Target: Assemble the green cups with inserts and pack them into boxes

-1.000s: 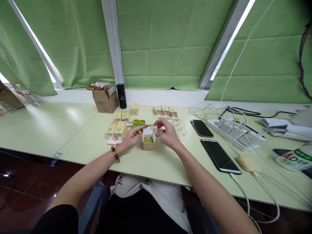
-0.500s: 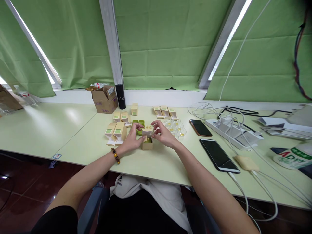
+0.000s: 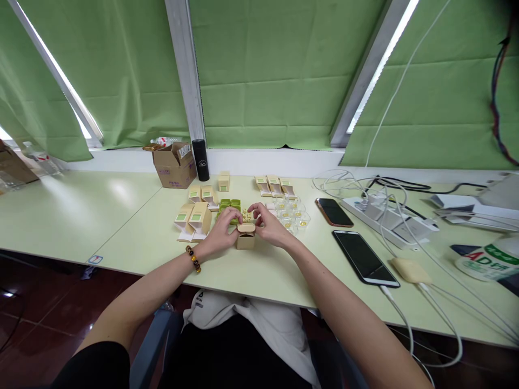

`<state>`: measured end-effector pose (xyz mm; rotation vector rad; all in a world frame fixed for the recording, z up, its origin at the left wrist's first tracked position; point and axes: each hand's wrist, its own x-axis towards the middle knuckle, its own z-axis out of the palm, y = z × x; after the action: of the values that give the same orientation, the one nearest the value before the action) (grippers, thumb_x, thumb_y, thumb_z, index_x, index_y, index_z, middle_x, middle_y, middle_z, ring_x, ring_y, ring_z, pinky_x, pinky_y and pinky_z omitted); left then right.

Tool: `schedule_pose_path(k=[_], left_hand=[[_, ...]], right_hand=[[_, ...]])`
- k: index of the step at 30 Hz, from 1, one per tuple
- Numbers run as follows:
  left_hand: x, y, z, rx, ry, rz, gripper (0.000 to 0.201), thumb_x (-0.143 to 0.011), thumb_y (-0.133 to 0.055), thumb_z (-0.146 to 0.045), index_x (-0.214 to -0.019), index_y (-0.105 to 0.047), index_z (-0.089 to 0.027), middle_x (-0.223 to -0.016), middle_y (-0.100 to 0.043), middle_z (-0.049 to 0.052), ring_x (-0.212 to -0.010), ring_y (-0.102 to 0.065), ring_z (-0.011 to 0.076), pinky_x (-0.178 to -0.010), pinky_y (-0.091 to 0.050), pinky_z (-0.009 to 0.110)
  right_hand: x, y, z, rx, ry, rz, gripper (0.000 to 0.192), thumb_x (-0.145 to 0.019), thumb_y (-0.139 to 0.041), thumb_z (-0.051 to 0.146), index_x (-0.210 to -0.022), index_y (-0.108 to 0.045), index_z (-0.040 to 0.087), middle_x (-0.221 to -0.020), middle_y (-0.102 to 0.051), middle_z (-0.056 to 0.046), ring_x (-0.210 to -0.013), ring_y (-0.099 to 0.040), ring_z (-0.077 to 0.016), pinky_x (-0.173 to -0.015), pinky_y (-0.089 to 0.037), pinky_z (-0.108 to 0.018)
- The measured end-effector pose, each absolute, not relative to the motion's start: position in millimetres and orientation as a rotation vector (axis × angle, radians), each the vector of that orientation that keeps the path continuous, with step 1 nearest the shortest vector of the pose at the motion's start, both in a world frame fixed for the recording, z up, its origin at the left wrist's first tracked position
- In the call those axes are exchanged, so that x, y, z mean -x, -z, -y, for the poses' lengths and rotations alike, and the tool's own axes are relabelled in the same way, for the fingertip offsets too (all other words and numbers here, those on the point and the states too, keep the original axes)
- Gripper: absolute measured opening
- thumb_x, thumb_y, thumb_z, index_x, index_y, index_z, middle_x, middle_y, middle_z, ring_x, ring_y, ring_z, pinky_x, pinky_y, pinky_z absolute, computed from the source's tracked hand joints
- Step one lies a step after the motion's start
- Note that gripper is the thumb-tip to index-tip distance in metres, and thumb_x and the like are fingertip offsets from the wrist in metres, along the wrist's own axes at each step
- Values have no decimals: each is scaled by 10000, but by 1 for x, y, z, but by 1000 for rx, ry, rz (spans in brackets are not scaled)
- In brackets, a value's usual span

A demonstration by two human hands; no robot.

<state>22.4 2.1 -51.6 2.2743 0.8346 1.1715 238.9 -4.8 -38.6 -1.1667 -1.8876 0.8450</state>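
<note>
Small tan box [image 3: 245, 242] between left hand [image 3: 221, 231] and right hand [image 3: 271, 226], flap [image 3: 246, 228] partly down; fingers half-curled at it, can't tell if pinching. Behind box: green tubs [image 3: 230, 203], gold bits [image 3: 246, 214]; right of box: clear cups [image 3: 301, 220], phones [image 3: 365, 258]

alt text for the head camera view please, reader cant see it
A person's left hand and right hand are at the lid of a small tan box on a pale table. More boxes stand left and beyond; two phones lie right.
</note>
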Motion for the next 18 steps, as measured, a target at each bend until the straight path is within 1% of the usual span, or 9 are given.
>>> schedule_pose_path(k=[3,11,15,18], left_hand=[[-22,52,-2,-2278,-1173,-823,122,-887,-612,-123,-953,-580,-221,-1154,-600,86,-1187,-578,263,-1068,-474,443],[-20,52,-3,-2266,-1189,-824,121,-875,-616,-113,-935,-596,-216,-1145,-604,85,-1161,-592,260,-1050,-484,436],[-19,52,-3,-2272,-1184,-820,148,-873,-595,-94,-952,-603,-218,-1143,-607,85,-1164,-593,260,-1057,-483,445],[-18,51,-3,-2262,-1179,-813,123,-886,-609,-118,-956,-609,-219,-1146,-608,87,-1157,-599,261,-1058,-487,452]], right_hand=[[-239,38,4,1175,-822,1911,461,-738,-635,209,-1183,-525,252,-1053,-503,-8,-725,-518,-133,-675,-432,-288],[-251,23,5,1084,-858,2046,295,-743,-631,222,-1036,-654,218,-883,-539,2,-786,-525,-168,-707,-431,-299],[-253,17,9,999,-843,2017,223,-775,-596,216,-972,-699,209,-842,-544,-9,-789,-517,-173,-640,-384,-279],[-250,15,13,964,-863,1993,156,-803,-641,266,-934,-699,206,-825,-543,-6,-769,-510,-169,-625,-379,-278]])
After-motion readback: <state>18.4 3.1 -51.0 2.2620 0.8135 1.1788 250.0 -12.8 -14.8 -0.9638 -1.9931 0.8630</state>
